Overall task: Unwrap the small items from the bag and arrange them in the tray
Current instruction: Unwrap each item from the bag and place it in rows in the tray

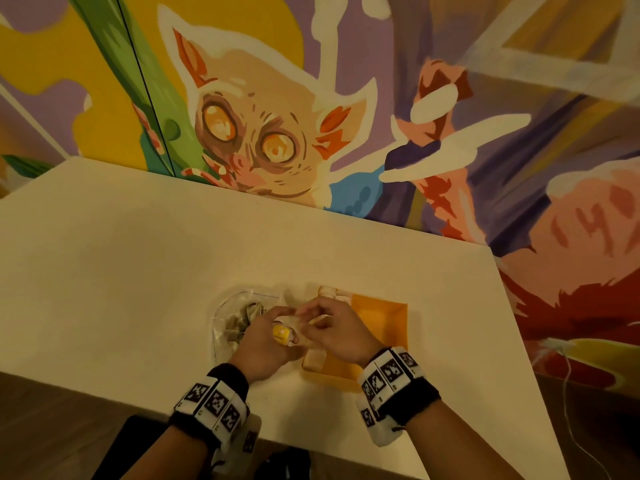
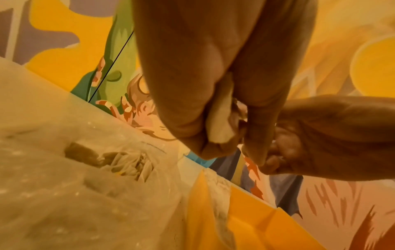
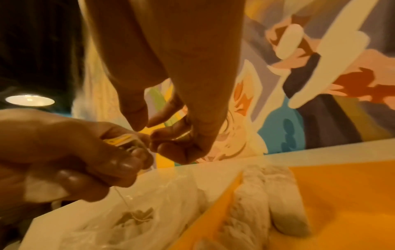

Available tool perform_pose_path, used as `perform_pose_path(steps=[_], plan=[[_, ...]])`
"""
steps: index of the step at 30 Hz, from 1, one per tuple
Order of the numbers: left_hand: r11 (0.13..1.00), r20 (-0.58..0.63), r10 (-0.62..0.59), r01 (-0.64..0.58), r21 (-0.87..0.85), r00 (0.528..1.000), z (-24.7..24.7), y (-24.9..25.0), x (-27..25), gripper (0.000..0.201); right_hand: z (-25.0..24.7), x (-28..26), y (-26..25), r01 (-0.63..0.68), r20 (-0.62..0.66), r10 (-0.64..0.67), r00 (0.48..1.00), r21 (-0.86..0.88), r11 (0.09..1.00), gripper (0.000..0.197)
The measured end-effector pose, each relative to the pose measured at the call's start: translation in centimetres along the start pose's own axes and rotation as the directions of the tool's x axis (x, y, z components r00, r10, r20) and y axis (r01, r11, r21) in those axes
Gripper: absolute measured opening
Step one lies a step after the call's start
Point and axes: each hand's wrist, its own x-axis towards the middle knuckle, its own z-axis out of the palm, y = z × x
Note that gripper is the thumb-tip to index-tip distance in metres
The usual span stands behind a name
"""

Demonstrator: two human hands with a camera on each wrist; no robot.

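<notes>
Both hands meet above the table between the bag and the tray. My left hand (image 1: 268,341) grips a small wrapped item (image 1: 281,333) with a yellow label, also seen as the item (image 3: 116,141) in the right wrist view. White paper wrapper (image 1: 294,320) spreads from it. My right hand (image 1: 325,327) pinches the wrapper's edge with thumb and forefinger (image 3: 136,118). In the left wrist view my left hand (image 2: 224,145) holds the white wrapper (image 2: 220,125) between curled fingers. The clear plastic bag (image 1: 235,320) lies left of the hands with several wrapped items inside. The orange tray (image 1: 388,317) lies to the right.
White crumpled pieces (image 3: 267,194) lie along the tray's left side. A thin thread (image 3: 123,197) hangs from my left hand toward the bag (image 3: 128,216). The white table (image 1: 138,271) ends at a painted wall behind. A white cable (image 1: 568,375) trails off the table's right side.
</notes>
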Motion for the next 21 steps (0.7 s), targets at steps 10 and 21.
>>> perform_pose_path(steps=[10, 21], plan=[[0.997, 0.119, 0.052, -0.046, -0.056, 0.991, -0.9, 1.5, -2.7, 0.051, 2.2, -3.1, -1.3, 0.037, 0.006, -0.037, 0.999, -0.135, 0.99, 0.009], [0.986, 0.139, 0.083, -0.062, -0.154, 0.987, -1.0, 2.3, -4.5, 0.008, 1.3, -4.2, -1.3, -0.096, -0.049, 0.115, 0.992, 0.291, 0.952, 0.006]])
